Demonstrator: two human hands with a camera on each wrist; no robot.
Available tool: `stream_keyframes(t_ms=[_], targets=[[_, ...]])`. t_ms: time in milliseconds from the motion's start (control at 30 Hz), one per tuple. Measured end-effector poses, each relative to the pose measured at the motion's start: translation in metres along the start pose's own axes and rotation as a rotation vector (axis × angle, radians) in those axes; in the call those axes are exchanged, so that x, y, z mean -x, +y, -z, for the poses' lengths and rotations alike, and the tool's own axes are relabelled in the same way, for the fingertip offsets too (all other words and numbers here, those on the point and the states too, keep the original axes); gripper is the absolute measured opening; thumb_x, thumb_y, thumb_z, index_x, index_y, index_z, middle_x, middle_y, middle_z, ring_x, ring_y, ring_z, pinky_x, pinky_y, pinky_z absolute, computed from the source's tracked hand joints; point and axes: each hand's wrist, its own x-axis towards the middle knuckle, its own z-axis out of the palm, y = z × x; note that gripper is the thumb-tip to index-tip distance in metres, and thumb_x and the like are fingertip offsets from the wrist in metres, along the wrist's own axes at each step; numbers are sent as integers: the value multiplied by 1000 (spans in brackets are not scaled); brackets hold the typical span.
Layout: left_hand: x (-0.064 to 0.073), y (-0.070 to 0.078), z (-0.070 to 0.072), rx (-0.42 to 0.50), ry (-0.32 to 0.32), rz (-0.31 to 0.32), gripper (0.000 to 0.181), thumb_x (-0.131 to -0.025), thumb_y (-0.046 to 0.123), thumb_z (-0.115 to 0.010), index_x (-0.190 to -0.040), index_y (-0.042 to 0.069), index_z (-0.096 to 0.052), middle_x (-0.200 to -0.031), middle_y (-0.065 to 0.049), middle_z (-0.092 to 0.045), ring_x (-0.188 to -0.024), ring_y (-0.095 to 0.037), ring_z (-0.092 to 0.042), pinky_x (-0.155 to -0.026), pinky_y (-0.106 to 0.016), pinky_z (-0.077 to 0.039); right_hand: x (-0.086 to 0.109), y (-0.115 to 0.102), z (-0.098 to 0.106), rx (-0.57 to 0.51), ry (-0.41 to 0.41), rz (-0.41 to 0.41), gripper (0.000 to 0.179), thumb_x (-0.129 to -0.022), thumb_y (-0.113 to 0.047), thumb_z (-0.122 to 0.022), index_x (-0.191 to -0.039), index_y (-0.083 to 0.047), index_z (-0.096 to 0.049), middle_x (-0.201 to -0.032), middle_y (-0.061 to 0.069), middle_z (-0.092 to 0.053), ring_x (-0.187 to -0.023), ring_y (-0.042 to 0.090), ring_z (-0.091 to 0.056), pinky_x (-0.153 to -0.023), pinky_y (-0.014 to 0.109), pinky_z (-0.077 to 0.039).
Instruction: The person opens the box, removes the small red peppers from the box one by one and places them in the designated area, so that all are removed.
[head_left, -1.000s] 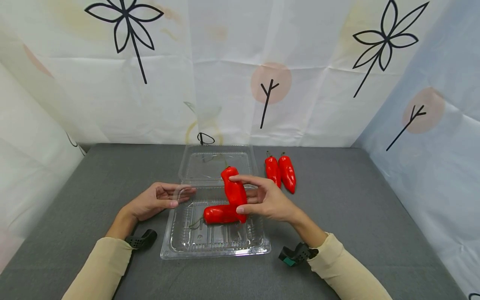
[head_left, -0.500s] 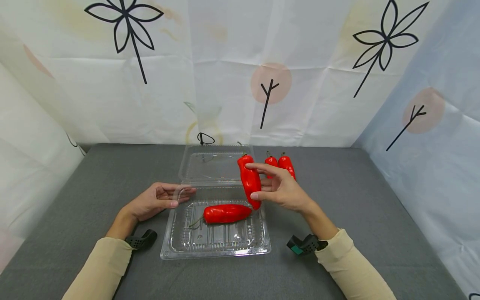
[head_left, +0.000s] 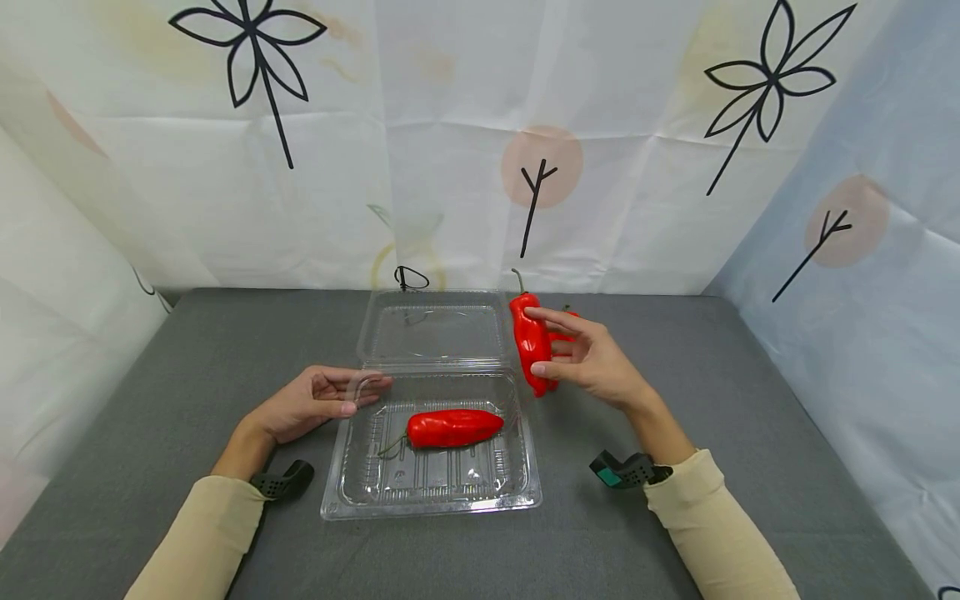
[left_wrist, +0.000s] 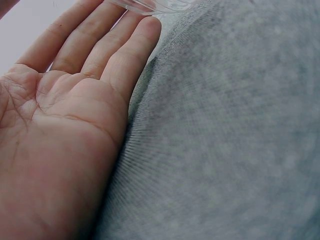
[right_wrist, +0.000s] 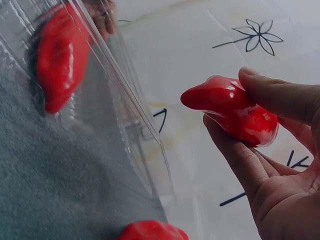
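Between thumb and fingers, my right hand [head_left: 592,358] pinches a red pepper [head_left: 530,342] upright, its stem pointing up, to the right of the clear plastic container [head_left: 360,492]. The right wrist view shows this held pepper [right_wrist: 235,107] from its tip end. A second red pepper [head_left: 453,427] lies sideways in the container's base, stem to the left. My left hand [head_left: 315,400] rests at the container's left side, fingers fairly straight at its upper left corner. In the left wrist view the palm [left_wrist: 65,130] faces up beside the grey cloth, fingertips at the plastic edge.
The container's clear lid [head_left: 431,329] lies folded back behind the base. Behind my right hand, other red peppers on the grey table [head_left: 675,400] are mostly hidden; part of one pepper [right_wrist: 152,231] shows in the right wrist view. A patterned cloth wall [head_left: 450,167] stands behind the table.
My right hand has carried the held pepper from over the container up and to the right, beside the loose peppers. The left hand and the pepper in the container have stayed put.
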Motion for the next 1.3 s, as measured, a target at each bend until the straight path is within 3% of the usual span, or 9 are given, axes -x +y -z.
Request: stream_keyframes(t_ms=[433,1033,1300], targets=[[0,-1,0,3,-16,-18,53,-96,-12,-57,-144,-22,-36,-147,-27,-49,-140,-29,-47,-116,-38,-38,4,8,28,39,63,-19,68,-89,11,-69,-151,-2,-45,-143,23,-46,-115,34,-62,-87,38,-62],[1,0,-1,5,29,24,56,-95,-10,-61,-145,-19,-38,-148,-26,-50,-139,-28,-48,-116,-39,-39,14,23,63,113,165,-97,66,-92,5,-70,-152,-7,-46,-146,21,-47,-121,26,-59,-88,33,-61],[0,-2,1,5,-3,-11,53,-96,-12,-57,-144,-21,-37,-147,-28,-48,-140,-30,-47,-116,-39,-38,21,28,78,151,191,-144,65,-94,0,-70,-153,-8,-44,-146,21,-46,-119,21,-59,-88,30,-60]])
